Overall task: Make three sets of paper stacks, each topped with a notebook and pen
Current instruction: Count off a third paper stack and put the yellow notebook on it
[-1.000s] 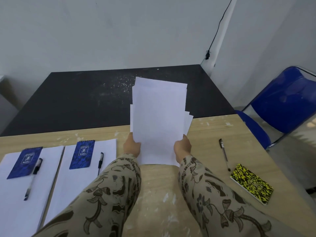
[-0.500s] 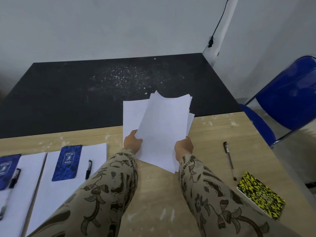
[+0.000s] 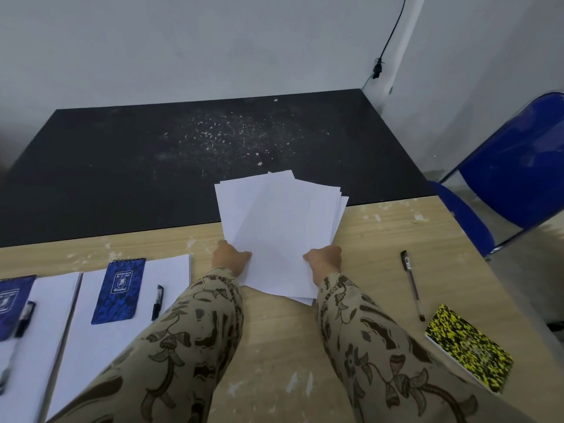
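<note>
Your left hand [image 3: 230,257] and right hand [image 3: 325,259] each pinch the near edge of a loose, uneven sheaf of white paper [image 3: 280,227]; the fingers are hidden beneath the sheets, thumbs on top. The sheaf is tilted over the table [image 3: 381,239]. Right of it lie a pen [image 3: 412,283] and a yellow-black notebook [image 3: 468,351], apart. Left, two paper stacks [image 3: 91,346] carry blue notebooks [image 3: 119,291] and pens [image 3: 157,302].

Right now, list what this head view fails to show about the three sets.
- Leftmost blue notebook and its pen: cut off by the left frame edge.
- Middle set's pen: lower end hidden behind the left sleeve.
- Held sheets: count unreadable, edges overlap.
- Fingers of left hand and right hand: under the paper.
</note>
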